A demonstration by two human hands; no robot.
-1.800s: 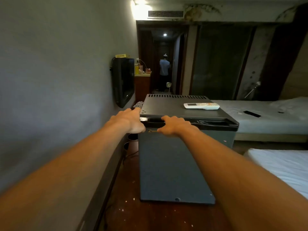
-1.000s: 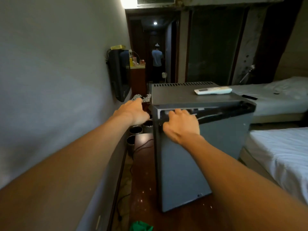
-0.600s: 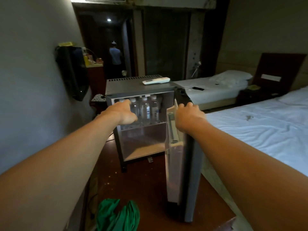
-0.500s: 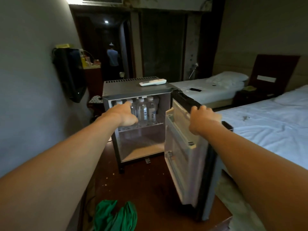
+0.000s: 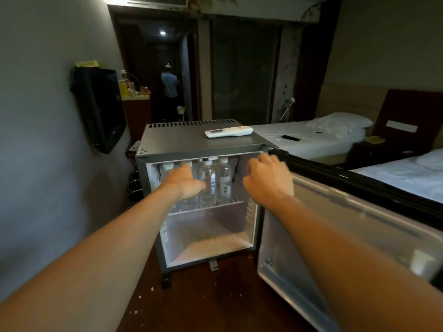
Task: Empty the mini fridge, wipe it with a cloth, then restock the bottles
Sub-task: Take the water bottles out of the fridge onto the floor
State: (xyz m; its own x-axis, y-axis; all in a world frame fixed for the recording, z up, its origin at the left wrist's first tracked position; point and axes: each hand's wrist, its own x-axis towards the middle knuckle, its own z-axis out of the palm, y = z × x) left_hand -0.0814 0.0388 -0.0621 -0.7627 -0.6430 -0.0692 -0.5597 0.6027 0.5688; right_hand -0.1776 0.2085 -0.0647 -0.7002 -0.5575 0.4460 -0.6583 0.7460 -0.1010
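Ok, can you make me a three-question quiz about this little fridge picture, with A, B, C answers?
1. Where are the water bottles?
A. upper shelf
B. fridge floor
C. on the bed

2. What colour is the remote control on top of the mini fridge?
A. black
B. white
C. red

3. The fridge door is:
A. shut
B. open
C. taken off

Answers: 1 A, bottles stand on the wire shelf, where the left hand reaches; 2 B, it looks white on the grey top; 3 B, it is swung wide, beside the right hand.
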